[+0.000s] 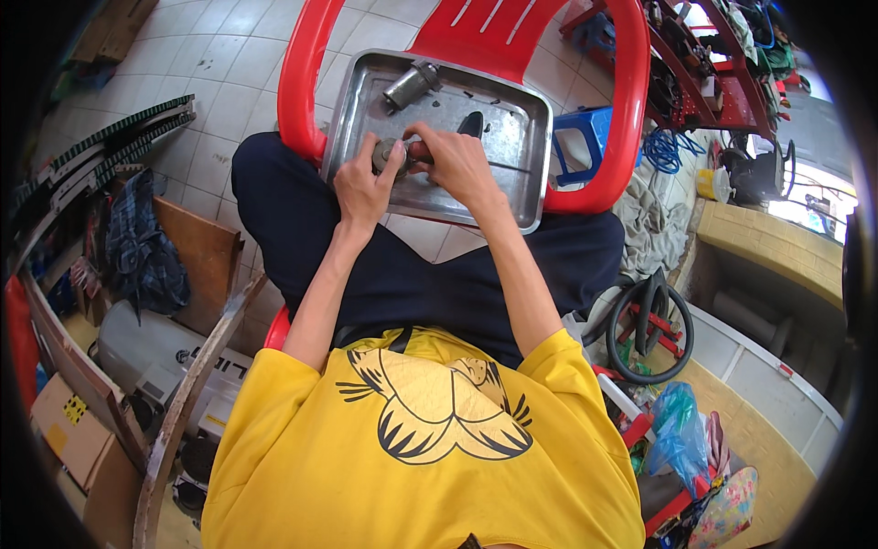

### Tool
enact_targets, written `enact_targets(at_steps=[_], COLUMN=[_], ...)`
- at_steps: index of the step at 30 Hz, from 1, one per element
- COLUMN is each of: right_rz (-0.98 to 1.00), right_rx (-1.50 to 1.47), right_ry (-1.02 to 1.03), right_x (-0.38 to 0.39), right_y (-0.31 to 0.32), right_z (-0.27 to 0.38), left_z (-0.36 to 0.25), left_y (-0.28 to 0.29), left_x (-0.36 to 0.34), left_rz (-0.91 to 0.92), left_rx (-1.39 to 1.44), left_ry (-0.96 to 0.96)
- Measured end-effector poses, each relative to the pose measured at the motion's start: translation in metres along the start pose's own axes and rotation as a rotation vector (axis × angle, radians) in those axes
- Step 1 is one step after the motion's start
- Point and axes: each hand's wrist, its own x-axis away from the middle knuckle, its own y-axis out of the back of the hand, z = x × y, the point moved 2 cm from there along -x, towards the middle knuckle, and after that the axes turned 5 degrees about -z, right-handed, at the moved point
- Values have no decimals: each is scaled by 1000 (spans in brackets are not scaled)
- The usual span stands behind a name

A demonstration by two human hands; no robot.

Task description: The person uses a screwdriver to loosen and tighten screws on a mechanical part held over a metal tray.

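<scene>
A steel tray [526, 128] rests on the seat of a red plastic chair [631, 110] in front of my knees. Over its near left part, my left hand [361, 188] grips a small round grey metal part [388, 152]. My right hand [457, 163] is closed around a tool with a reddish handle [419, 149], held against that part. A grey metal cylinder [411, 84] lies at the tray's far left. A dark pointed piece [472, 123] lies near the tray's middle, just beyond my right hand.
A small blue stool [585, 137] stands right of the chair, with a blue coiled hose [666, 149] and a red shelf rack [713, 82] beyond. A black hose loop [651, 329] lies at my right. Wooden boards [197, 261], boxes and a grey machine [151, 352] crowd the left.
</scene>
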Motion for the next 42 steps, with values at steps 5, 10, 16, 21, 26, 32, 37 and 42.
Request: enact_targets(at_steps=[5, 10, 16, 21, 26, 32, 37, 42], right_rz=[6, -90, -304, -521, -564, -591, -588, -594], right_rx=[54, -81, -78, 101, -229, -305, -257, -284], right_ry=[72, 40, -101, -33, -70, -81, -79, -85], right_x=[0, -1, -9, -8, -5, -5, -6, -6], right_y=[3, 33, 89, 116, 96, 84, 89, 88], right_z=[0, 17, 44, 67, 59, 55, 58, 55], left_z=[2, 2, 3, 0, -1, -1, 1, -1], left_y=[-1, 0, 1, 2, 0, 1, 0, 1], left_x=[-2, -2, -1, 0, -2, -1, -1, -1], left_rz=[-26, -38, -3, -15, -34, -27, -28, -4], left_rx=[30, 9, 9, 38, 77, 77, 72, 74], left_ry=[11, -4, 9, 31, 1, -1, -7, 18])
